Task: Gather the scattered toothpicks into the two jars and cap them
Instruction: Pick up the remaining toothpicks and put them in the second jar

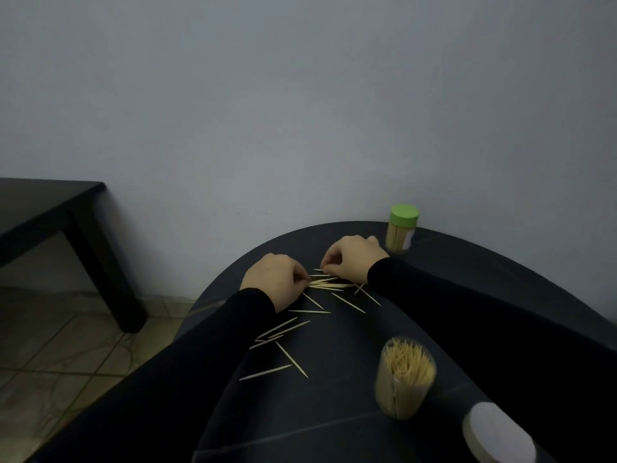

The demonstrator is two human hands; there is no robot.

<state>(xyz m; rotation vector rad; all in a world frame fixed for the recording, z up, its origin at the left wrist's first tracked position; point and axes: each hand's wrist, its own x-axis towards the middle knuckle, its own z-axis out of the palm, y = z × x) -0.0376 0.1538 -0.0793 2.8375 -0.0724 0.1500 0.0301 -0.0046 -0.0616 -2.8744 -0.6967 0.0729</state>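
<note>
A round dark desk (450,279) pushed against a pale wall carries the work, with a black side table (50,202) standing apart over the tiled floor at left. Two black sleeves reach across it. The open jar (405,379), near the person and packed almost full, stands just beside its white cap (497,432); the far jar (401,233) by the wall already wears its green cap. The left hand (275,279) and right hand (352,257) meet over a small heap of toothpicks (329,284), fingers curled and pinching at the sticks from either side. A dozen or so loose toothpicks (283,332) lie strewn between the heap and the near desk edge. Trouble is likeliest at that edge: a left sleeve dragged back over the strays could sweep them to the floor. The right forearm passes close above the open jar and might tip it. Its crowded mouth may refuse a fresh bundle, splaying the sticks back onto the desk.
</note>
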